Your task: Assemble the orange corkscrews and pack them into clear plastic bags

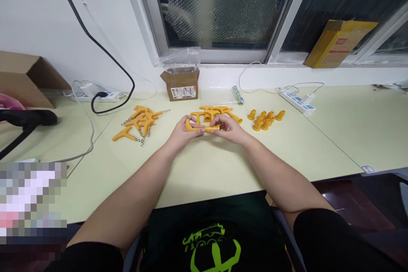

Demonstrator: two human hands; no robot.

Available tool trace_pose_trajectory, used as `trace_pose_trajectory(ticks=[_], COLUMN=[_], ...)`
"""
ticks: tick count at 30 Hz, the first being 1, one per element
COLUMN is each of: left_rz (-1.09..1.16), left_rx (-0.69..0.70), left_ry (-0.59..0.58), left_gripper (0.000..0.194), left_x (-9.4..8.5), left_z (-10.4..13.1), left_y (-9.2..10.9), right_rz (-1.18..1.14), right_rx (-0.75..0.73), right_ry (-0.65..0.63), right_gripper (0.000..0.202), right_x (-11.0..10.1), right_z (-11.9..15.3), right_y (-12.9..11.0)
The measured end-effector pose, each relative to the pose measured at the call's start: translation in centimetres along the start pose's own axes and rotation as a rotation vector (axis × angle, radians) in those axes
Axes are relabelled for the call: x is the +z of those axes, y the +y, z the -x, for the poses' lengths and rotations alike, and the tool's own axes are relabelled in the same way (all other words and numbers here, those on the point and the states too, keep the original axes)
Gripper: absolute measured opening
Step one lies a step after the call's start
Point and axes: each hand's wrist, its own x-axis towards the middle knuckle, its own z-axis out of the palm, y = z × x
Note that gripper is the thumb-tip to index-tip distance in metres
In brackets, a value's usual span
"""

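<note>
Head view: around the middle of the table [204, 174], the left hand [184, 131] is closed around a yellow handle [189, 126], whose rounded end shows, while the right hand [230, 128] pinches a slim yellow sleeve [211, 128] just right of it. The two hands nearly meet, so how far the parts join cannot be told. Just beyond, on the far side, lies a group of yellow T-shaped pieces [216, 111]. Well to the left rests a loose pile of yellow corkscrews [140, 122], their metal spirals [140, 140] showing. To the right is a cluster of small yellow cones [266, 121]. Farther back sits a small cardboard box [181, 87], and a white power strip [296, 102] lies at far right
</note>
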Motion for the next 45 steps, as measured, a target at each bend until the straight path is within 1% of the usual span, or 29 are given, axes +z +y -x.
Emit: trace_pose_trajectory(ticks=[2,3,4,6,8,10,12,15,18,21,23,25,26,27,28,29,30,31,32,33,35,36,38,39,41,45], left_rz=[0.034,0.018,-0.018,-0.121,-0.22,-0.266,-0.26,-0.213,-0.159,-0.124,-0.145,-0.189,-0.214,-0.246,-0.29,-0.359,-0.464,-0.605,-0.775,-0.944,-1.153,-1.205,-1.236,-1.235,-1.231,-1.227], left_rx=[-0.082,-0.083,-0.057,0.039,0.131,0.19,0.206,0.166,0.162,0.198,0.246,0.344,0.401,0.457,0.487,0.498,0.477,0.422,0.335,0.225,-0.021,-0.136,-0.295,-0.335,-0.359,-0.32], left_ry=[-0.029,-0.043,-0.058,-0.092,-0.124,-0.14,-0.161,-0.25,-0.319,-0.325,-0.307,-0.25,-0.192,-0.107,0.009,0.155,0.326,0.485,0.592,0.657,0.715,0.721,0.689,0.662,0.624,0.649], left_gripper=[0.062,0.062,0.062,0.062,0.06,0.058,0.056,0.055,0.052,0.049,0.049,0.053,0.055,0.056,0.052,0.044,0.036,0.033,0.034,0.035,0.039,0.043,0.048,0.05,0.053,0.057], left_x=[-0.3,-0.4,-0.4,-0.4,-0.3,-0.1,0.0,0.2,0.7,1.5,1.7,1.3,0.7,-0.1,-1.2,-2.5,-3.9,-5.4,-6.9,-8.2,-10.5,-11.4,-12.5,-12.8,-13.1,-13.3], left_z=[-0.1,-0.1,0.0,0.2,0.5,0.8,0.9,0.9,1.2,1.7,1.8,1.4,1.0,0.5,0.0,-0.5,-0.9,-1.2,-1.4,-1.5,-1.4,-1.3,-1.2,-1.2,-1.2,-1.5], left_y=[-0.2,-0.2,-0.2,0.1,0.4,0.7,0.8,0.6,0.3,0.1,0.2,0.4,0.6,0.8,1.1,1.4,1.7,2.0,2.3,2.5,2.8,2.8,2.7,2.5,2.3,2.0], right_rz=[-0.036,-0.096,-0.178,-0.364,-0.513,-0.603,-0.657,-0.69,-0.727,-0.797,-0.809,-0.777,-0.746,-0.709,-0.663,-0.605,-0.528,-0.422,-0.288,-0.128,0.215,0.368,0.589,0.656,0.73,0.761], right_rx=[0.07,0.132,0.206,0.382,0.532,0.596,0.572,0.504,0.486,0.461,0.442,0.43,0.421,0.41,0.394,0.372,0.345,0.315,0.284,0.258,0.237,0.251,0.313,0.348,0.405,0.449], right_ry=[-0.016,-0.024,-0.031,-0.072,-0.173,-0.283,-0.34,-0.38,-0.484,-0.571,-0.571,-0.531,-0.496,-0.448,-0.386,-0.311,-0.226,-0.133,-0.037,0.059,0.213,0.251,0.241,0.212,0.152,0.085], right_gripper=[0.024,0.023,0.023,0.022,0.02,0.021,0.025,0.033,0.042,0.046,0.046,0.044,0.042,0.041,0.039,0.037,0.034,0.03,0.026,0.023,0.018,0.016,0.014,0.014,0.015,0.019], right_x=[0.5,0.7,0.8,0.9,0.8,0.6,0.6,0.8,1.0,0.9,0.8,0.6,0.5,0.2,-0.1,-0.4,-0.9,-1.3,-1.8,-2.4,-3.4,-3.8,-4.3,-4.4,-4.3,-3.7], right_z=[-0.2,-0.3,-0.4,-0.5,-0.4,-0.2,0.1,0.5,0.7,0.8,0.8,0.8,0.7,0.7,0.6,0.5,0.4,0.3,0.2,0.1,0.1,0.1,0.2,0.2,0.3,0.4], right_y=[0.7,0.9,0.9,0.7,0.2,-0.5,-1.1,-1.4,-1.2,-1.0,-1.0,-1.2,-1.4,-1.5,-1.6,-1.7,-1.6,-1.5,-1.2,-0.9,-0.2,0.2,0.6,0.7,0.7,0.2])
